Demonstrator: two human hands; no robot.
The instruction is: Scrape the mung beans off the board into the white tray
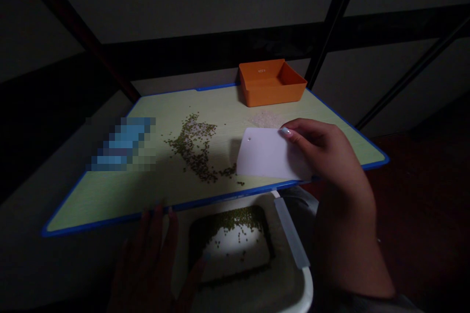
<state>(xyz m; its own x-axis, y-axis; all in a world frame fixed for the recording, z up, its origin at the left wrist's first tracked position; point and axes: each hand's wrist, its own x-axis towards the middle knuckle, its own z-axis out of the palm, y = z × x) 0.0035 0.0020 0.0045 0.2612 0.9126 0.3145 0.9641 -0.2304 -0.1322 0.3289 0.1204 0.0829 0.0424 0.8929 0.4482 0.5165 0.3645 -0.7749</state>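
Observation:
My right hand (326, 156) pinches a flat white plastic scraper (270, 154) with a small hole near one corner. The scraper stands at the near edge of a pale green board (110, 195) with a blue rim. Beside its left edge, small green beans (194, 151), apparently mung beans, lie scattered with some pale grains among them. A small heap of whitish grains (266, 118), like rice, sits behind the scraper. My left hand (154, 259) is dim, fingers spread and thumb apart, at the left side of a white container (290, 283). Green beans (235, 217) lie inside this container.
An orange open box (273, 95) stands at the board's back right. On the left lies a blurred blue item (123, 144). A grey handle (292, 232) runs along the container's right side. Behind the board rises a panelled wall (213, 5) with dark strips.

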